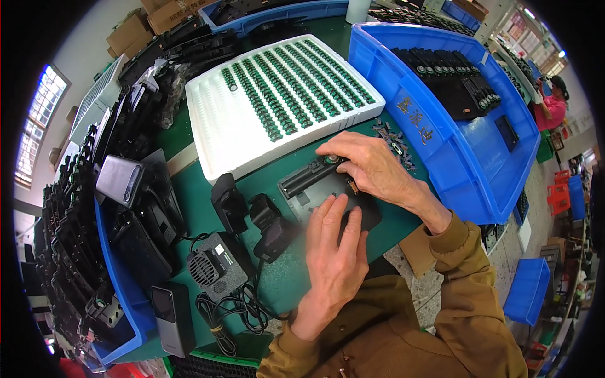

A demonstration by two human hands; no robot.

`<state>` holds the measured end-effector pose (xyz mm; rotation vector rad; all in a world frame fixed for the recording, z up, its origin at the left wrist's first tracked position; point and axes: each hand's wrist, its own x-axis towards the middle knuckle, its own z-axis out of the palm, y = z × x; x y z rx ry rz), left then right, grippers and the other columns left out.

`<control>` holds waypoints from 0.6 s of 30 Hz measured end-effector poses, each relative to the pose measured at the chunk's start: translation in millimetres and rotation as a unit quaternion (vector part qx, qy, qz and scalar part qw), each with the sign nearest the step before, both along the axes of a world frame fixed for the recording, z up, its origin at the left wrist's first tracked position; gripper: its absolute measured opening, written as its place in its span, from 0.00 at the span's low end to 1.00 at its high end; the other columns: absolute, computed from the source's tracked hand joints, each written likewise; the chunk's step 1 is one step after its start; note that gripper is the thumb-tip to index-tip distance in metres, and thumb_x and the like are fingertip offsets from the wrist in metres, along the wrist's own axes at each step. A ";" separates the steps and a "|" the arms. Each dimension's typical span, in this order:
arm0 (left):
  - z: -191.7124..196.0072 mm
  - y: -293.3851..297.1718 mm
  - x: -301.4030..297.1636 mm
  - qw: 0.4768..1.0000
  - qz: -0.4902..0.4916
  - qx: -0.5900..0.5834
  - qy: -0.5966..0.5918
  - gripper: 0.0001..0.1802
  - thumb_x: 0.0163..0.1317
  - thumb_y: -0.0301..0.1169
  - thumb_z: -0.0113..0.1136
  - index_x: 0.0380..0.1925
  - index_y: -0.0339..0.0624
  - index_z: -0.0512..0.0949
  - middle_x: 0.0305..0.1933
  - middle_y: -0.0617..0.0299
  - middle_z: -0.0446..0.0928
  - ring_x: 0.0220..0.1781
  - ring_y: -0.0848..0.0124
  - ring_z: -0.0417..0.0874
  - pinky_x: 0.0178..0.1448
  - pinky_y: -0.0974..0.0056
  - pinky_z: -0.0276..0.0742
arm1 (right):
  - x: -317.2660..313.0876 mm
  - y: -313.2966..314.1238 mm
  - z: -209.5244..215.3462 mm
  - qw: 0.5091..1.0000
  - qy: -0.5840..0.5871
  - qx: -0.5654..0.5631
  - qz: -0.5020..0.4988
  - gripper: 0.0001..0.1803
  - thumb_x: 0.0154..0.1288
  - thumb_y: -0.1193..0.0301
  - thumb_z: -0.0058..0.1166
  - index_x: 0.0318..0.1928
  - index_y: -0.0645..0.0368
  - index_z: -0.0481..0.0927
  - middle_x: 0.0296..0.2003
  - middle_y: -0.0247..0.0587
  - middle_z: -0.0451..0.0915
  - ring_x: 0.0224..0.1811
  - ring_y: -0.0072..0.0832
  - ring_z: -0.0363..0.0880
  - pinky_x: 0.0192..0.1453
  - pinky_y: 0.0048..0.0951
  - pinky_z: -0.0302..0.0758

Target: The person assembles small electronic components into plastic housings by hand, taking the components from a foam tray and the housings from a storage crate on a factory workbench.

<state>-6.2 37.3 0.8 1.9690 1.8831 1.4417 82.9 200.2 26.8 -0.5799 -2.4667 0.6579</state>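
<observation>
Blue plastic kicks us off at far left: one long bin, black parts piled beyond its wall. Lower left, one grey upright box; beside it, one vented block with its cable coiled. Then at least two black moulded pieces, and above, one white foam tray with rows of green boards, too many to count.

Centre frame now, one black casing: left hand laid across it, fingers loosely spread, gripping nothing; right hand pinching one round green part at the casing's upper edge, between thumb and forefinger.

Tight above, where the tray's edge comes near; roomier to the right, a strip of green tabletop running to the table's edge. Upper right, one big blue crate holds black parts, one lying apart.
</observation>
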 end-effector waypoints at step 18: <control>3.2 -20.7 -0.8 0.986 0.031 0.164 0.004 0.37 0.78 0.54 0.33 0.65 0.29 0.66 0.67 0.37 0.67 0.66 0.44 0.70 0.68 0.46 0.66 | 105.0 -71.9 107.8 0.971 -0.031 0.114 -0.210 0.22 0.46 0.87 0.59 0.47 0.66 0.80 0.43 0.51 0.82 0.46 0.49 0.81 0.49 0.41 0.78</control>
